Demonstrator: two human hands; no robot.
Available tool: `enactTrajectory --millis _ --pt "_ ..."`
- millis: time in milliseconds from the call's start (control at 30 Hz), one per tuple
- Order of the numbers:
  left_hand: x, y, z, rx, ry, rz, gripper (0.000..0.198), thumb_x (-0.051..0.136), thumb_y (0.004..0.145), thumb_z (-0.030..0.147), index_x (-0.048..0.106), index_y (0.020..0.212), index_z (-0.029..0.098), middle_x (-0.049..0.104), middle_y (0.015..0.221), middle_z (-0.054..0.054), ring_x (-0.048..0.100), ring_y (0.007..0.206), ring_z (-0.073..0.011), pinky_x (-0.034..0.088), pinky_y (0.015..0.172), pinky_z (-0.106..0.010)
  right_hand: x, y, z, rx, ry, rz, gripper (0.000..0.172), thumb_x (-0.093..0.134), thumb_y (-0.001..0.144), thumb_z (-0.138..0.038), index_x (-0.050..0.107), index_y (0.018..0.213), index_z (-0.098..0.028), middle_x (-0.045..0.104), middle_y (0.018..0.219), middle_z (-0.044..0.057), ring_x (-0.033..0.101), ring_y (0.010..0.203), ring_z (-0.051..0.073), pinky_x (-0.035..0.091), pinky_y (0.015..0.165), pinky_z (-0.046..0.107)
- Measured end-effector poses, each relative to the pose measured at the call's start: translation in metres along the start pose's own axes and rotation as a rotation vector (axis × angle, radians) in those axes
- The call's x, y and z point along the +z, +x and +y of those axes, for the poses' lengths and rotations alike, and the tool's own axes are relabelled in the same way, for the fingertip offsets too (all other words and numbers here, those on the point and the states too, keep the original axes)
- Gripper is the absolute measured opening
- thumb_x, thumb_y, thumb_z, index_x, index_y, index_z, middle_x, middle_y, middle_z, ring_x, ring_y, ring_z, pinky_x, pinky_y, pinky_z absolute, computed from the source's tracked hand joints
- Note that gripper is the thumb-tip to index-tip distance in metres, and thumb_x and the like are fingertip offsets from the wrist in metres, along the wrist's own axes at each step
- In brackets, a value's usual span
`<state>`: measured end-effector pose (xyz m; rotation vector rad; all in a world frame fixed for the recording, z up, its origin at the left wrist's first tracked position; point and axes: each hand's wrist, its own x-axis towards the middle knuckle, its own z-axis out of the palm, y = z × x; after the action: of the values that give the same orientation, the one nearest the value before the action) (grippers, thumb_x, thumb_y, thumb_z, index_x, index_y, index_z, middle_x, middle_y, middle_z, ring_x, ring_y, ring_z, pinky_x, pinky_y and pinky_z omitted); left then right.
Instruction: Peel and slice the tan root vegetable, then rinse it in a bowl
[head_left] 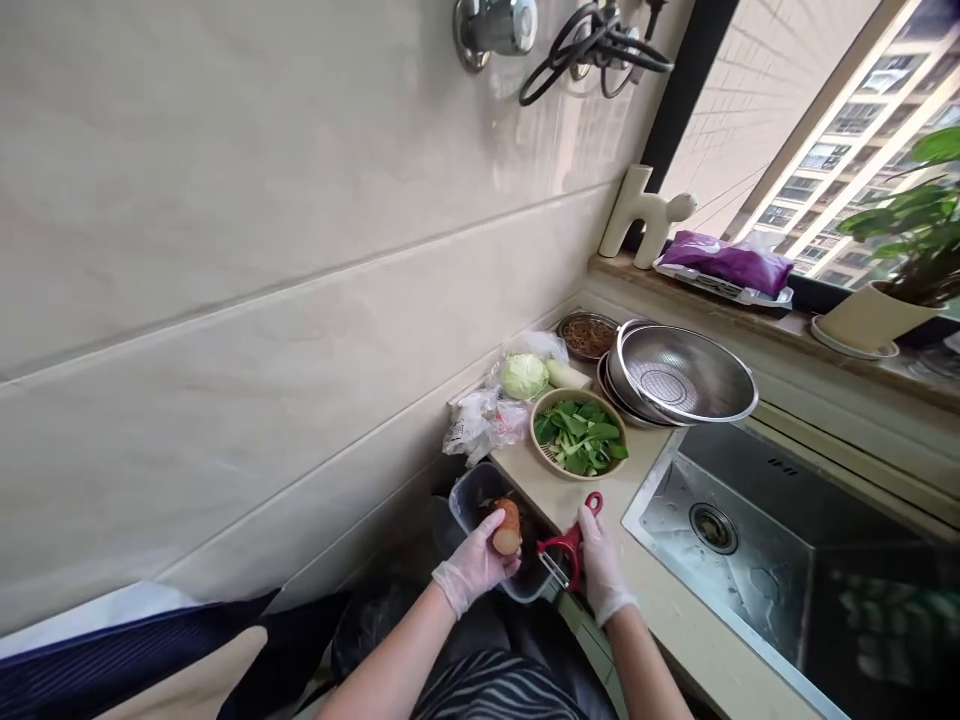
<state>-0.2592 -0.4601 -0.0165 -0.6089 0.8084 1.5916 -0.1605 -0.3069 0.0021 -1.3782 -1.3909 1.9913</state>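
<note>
Head view: root and peeler apart, over the bin

Your left hand (477,560) has its gloved fingers closed around a brown root (508,524), its pale cut end showing toward you, above the bin (459,502). Your right hand (602,565) has its fingers curled shut on the red peeler (571,546), near the edge of the desk (667,590); how the far fingers sit is hidden. The blade (553,570) points toward the root without touching it.

To work cleanly, grip the root low and tuck your left thumb and fingertips behind the blade's path, since that thumb lies along the skin. Light, even strokes away from the holding hand should be safest. Gloves may slip on a wet root, so firm up before pressing. Work over the bin, well clear of the basket of greens (555,467).
</note>
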Motion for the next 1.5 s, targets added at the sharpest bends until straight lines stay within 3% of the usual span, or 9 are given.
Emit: enactTrajectory --millis 100,233,667,833,1067,1167,1267,1400,1500 --pt "-0.002 -0.001 -0.003 -0.018 0.005 -0.034 0.040 0.054 0.083 0.050 0.059 0.089 0.011 0.065 0.060 -0.003 0.059 0.046 -0.0137 0.048 0.046 -0.024 0.035 -0.015 0.000 -0.021 0.153 -0.072 0.041 0.060 0.068 -0.062 0.045 0.070 -0.024 0.048 0.049 -0.009 0.042 0.042 0.010 0.035 0.041 0.023" --pt "0.000 -0.005 -0.006 -0.030 0.005 -0.051 0.042 0.057 0.081 0.053 0.062 0.091 0.013 0.064 0.057 -0.001 0.057 0.043 -0.0125 0.044 0.045 -0.023 0.055 -0.014 0.003 -0.042 0.226 -0.119 0.035 0.065 0.069 -0.055 0.047 0.073 -0.025 0.053 0.053 -0.008 0.047 0.045 0.012 0.039 0.045 0.025" --pt "0.003 -0.001 -0.004 -0.096 0.043 -0.037 0.046 0.040 0.086 0.055 0.061 0.074 0.016 0.057 0.049 0.000 0.048 0.040 -0.0125 0.034 0.048 -0.025 0.072 -0.006 0.021 -0.076 0.297 -0.060 0.030 0.060 0.077 -0.049 0.044 0.075 -0.024 0.054 0.052 -0.009 0.046 0.042 0.009 0.039 0.043 0.021" --pt "-0.006 -0.008 -0.004 -0.124 0.078 -0.136 0.044 0.039 0.086 0.054 0.062 0.086 0.016 0.057 0.055 -0.002 0.048 0.043 -0.0115 0.035 0.050 -0.023 0.070 0.004 0.026 -0.081 0.263 -0.003 0.031 0.056 0.077 -0.051 0.040 0.073 -0.025 0.047 0.046 -0.011 0.043 0.035 0.009 0.036 0.038 0.022" --pt "-0.027 -0.021 0.003 -0.103 0.008 -0.221 0.046 0.042 0.086 0.051 0.059 0.093 0.010 0.062 0.065 -0.005 0.053 0.050 -0.0123 0.040 0.054 -0.024 0.066 0.017 0.042 -0.245 0.047 0.070 0.032 0.058 0.075 -0.053 0.040 0.074 -0.026 0.045 0.048 -0.010 0.040 0.036 0.011 0.032 0.040 0.025" --pt "-0.036 -0.019 0.009 -0.046 0.002 -0.183 0.042 0.045 0.087 0.048 0.058 0.098 0.009 0.064 0.070 -0.007 0.057 0.053 -0.0134 0.044 0.058 -0.026 0.060 0.019 0.052 -0.363 -0.148 0.120 0.030 0.067 0.068 -0.049 0.049 0.073 -0.026 0.052 0.055 -0.007 0.045 0.046 0.014 0.033 0.048 0.026" --pt "-0.040 -0.014 0.013 0.038 0.022 -0.093 0.039 0.048 0.086 0.046 0.058 0.097 0.011 0.065 0.072 -0.007 0.060 0.057 -0.0152 0.047 0.058 -0.027 0.057 0.020 0.057 -0.391 -0.288 0.065 0.027 0.073 0.060 -0.043 0.056 0.073 -0.026 0.052 0.054 -0.008 0.043 0.047 0.013 0.029 0.051 0.025" --pt "-0.036 -0.006 0.013 0.094 0.055 -0.007 0.045 0.052 0.083 0.055 0.058 0.093 0.012 0.063 0.066 -0.004 0.059 0.052 -0.0128 0.046 0.050 -0.023 0.059 0.021 0.054 -0.367 -0.175 0.023 0.024 0.075 0.058 -0.037 0.058 0.070 -0.027 0.053 0.054 -0.008 0.043 0.049 0.014 0.031 0.054 0.025" --pt "-0.035 0.003 0.012 0.139 0.072 0.046 0.042 0.058 0.081 0.052 0.057 0.094 0.013 0.063 0.066 -0.002 0.059 0.052 -0.0113 0.045 0.046 -0.020 0.059 0.022 0.048 -0.376 -0.100 0.037 0.023 0.073 0.061 -0.038 0.056 0.071 -0.025 0.056 0.059 -0.007 0.049 0.056 0.015 0.038 0.059 0.027"
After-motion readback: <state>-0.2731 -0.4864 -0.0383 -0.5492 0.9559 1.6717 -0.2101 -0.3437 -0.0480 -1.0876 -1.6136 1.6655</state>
